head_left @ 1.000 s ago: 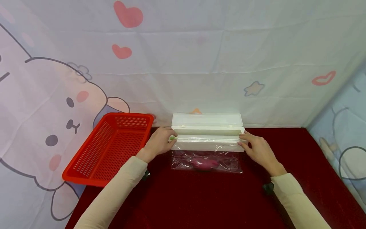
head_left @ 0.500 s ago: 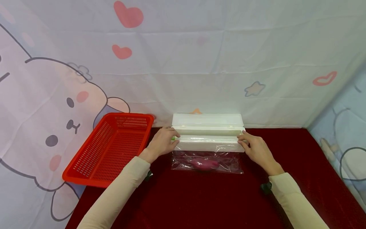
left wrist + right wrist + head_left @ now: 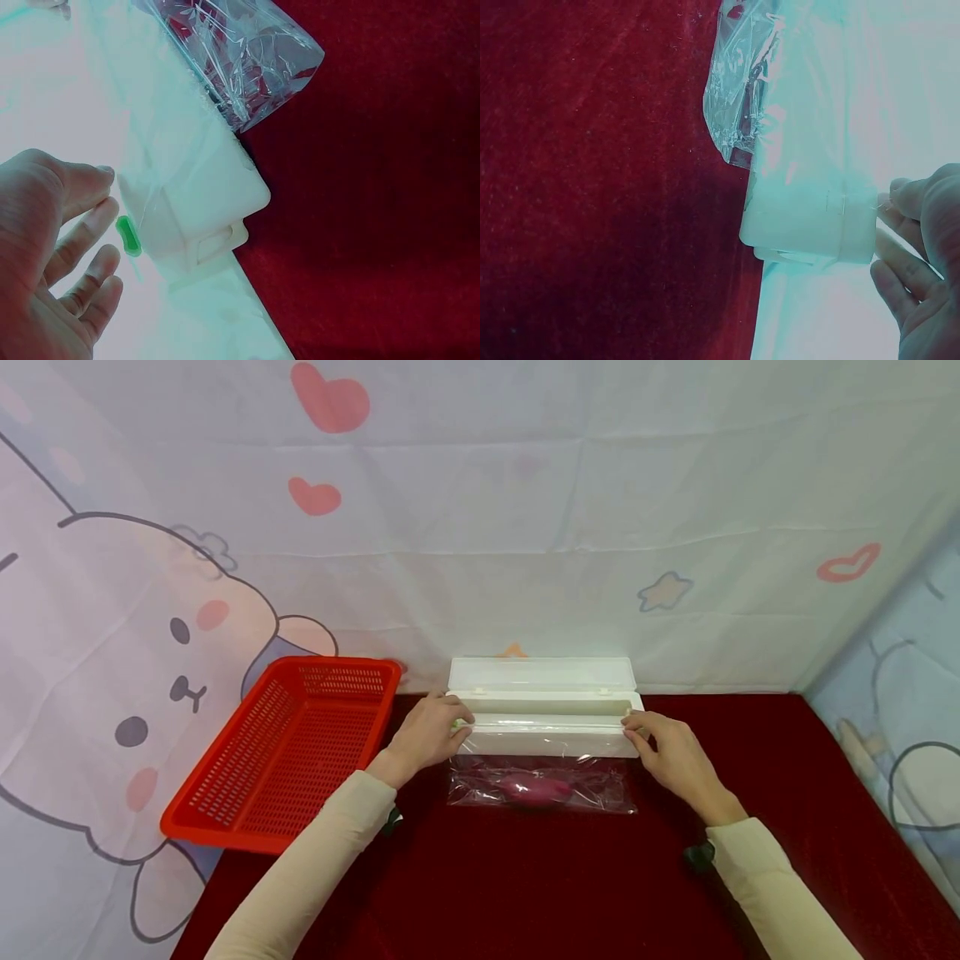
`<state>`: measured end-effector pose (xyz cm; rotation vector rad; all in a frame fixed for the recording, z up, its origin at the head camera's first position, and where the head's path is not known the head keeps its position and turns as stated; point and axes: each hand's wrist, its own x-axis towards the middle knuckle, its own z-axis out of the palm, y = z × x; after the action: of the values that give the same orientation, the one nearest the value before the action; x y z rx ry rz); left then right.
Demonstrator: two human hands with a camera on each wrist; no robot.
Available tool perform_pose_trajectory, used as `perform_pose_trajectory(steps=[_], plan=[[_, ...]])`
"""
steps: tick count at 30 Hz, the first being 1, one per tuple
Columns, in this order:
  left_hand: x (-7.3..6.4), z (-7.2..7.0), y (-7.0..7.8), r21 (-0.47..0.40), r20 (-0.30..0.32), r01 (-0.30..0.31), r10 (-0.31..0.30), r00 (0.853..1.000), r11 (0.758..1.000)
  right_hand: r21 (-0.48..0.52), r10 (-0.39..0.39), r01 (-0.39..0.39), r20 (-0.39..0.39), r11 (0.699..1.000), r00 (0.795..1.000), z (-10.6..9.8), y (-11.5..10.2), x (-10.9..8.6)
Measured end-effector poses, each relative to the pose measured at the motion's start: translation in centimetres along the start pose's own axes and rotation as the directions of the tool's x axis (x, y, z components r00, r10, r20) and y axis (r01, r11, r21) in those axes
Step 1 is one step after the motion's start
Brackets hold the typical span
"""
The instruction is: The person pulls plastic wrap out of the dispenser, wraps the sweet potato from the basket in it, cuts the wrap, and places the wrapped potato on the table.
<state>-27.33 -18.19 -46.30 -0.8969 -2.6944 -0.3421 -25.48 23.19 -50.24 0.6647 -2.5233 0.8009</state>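
Observation:
A long white cling film dispenser (image 3: 551, 743) stands on the red cloth, its lid (image 3: 542, 673) raised at the back. Clear cling film (image 3: 600, 789) runs over its front and down onto the cloth, covering a pink, rounded object (image 3: 535, 788) of unclear kind. Along the dispenser's top lies a narrow white slide cutter strip (image 3: 547, 721). At its left end my left hand (image 3: 427, 732) pinches between thumb and fingers, close to a green slider (image 3: 128, 236). My right hand (image 3: 671, 750) pinches at the right end; bright glare hides the exact contact in the right wrist view.
A red plastic basket (image 3: 300, 760) with slotted walls stands left of the dispenser, close to my left forearm. Behind the table hangs a pale printed cloth (image 3: 480, 527), which the raised lid nearly meets. Dark red cloth (image 3: 540, 885) covers the table in front.
My left hand has shifted slightly right, the green slider with it. The right thumb and fingers have drawn closer together and a little left. Dispenser, film and basket have stayed put.

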Motion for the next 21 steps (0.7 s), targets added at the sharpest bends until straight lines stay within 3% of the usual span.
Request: perform_pose_trajectory(steps=[21], plan=[[-0.2, 0.5, -0.2, 0.038, -0.028, -0.010, 0.011, 1.000, 0.999, 0.000, -0.028, 0.028, -0.016, 1.000, 0.999, 0.0, 0.1, -1.1]])
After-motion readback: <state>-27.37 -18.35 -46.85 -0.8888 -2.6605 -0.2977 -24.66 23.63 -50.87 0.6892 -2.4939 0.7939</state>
